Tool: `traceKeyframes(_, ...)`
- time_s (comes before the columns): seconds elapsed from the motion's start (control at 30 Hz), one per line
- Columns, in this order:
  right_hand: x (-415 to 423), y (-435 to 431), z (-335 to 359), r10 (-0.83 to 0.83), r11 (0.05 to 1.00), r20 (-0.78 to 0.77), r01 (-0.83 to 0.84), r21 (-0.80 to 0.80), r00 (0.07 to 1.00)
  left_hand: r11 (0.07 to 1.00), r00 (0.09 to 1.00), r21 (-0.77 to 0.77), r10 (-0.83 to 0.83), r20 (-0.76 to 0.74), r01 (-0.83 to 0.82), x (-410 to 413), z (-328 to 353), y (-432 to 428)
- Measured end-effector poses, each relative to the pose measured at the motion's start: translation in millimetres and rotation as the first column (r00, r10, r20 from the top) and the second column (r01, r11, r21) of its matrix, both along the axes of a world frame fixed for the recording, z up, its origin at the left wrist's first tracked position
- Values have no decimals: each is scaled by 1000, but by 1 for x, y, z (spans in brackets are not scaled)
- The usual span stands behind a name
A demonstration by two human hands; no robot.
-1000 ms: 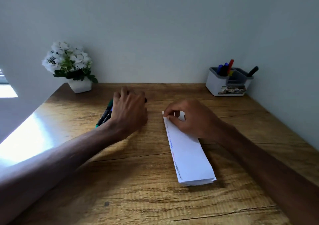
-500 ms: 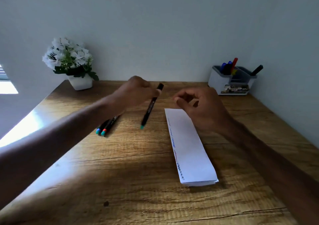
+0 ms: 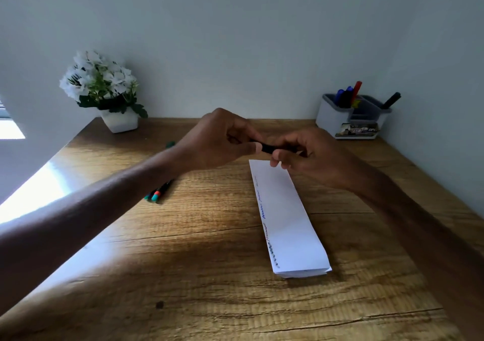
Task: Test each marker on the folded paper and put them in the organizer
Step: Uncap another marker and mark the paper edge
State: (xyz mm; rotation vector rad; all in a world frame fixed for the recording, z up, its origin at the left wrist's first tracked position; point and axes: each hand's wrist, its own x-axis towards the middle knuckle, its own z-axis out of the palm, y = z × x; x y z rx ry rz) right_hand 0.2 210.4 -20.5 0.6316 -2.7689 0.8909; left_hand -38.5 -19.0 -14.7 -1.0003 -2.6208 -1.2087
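Two-handed grip established
Formerly pinched by the left hand (image 3: 217, 141) alone, the marker (image 3: 267, 147) was also gripped by the right hand (image 3: 309, 155) over the folded paper (image 3: 288, 217).

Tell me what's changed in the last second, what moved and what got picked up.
The left hand lifted one black marker from the group on the table and carried it right; the right hand let go of the folded paper and rose to meet it. Both hands now grip the marker above the paper's far end. The paper, the remaining markers, the organizer and the flower pot stayed put.
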Motion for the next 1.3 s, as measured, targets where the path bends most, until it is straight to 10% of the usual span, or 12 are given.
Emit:
traceKeyframes(0.37,-1,-4,-7,0,995,-237,25,101,971,994,994,99,-38,-104,49,2,-7,5)
traceKeyframes(0.7,9,-6,-11,-100,943,-40,108,315,994,860,915,-508,-237,-327,41,13,-29,14)
traceKeyframes(0.9,23,14,-10,-76,966,60,88,-244,995,945,877,-321,-106,-469,-58,20,-36,14)
traceKeyframes(1.07,29,27,0,130,648,302,150,-747,944,1000,948,-11,6,-319,-10,25,-41,9)
traceKeyframes(1.17,29,29,-2,210,542,326,168,-823,922,999,975,33,21,-223,-14,33,-47,9)
traceKeyframes(1.3,33,10,-16,94,697,364,200,-688,926,999,979,-29,30,-202,-37,42,-52,3)
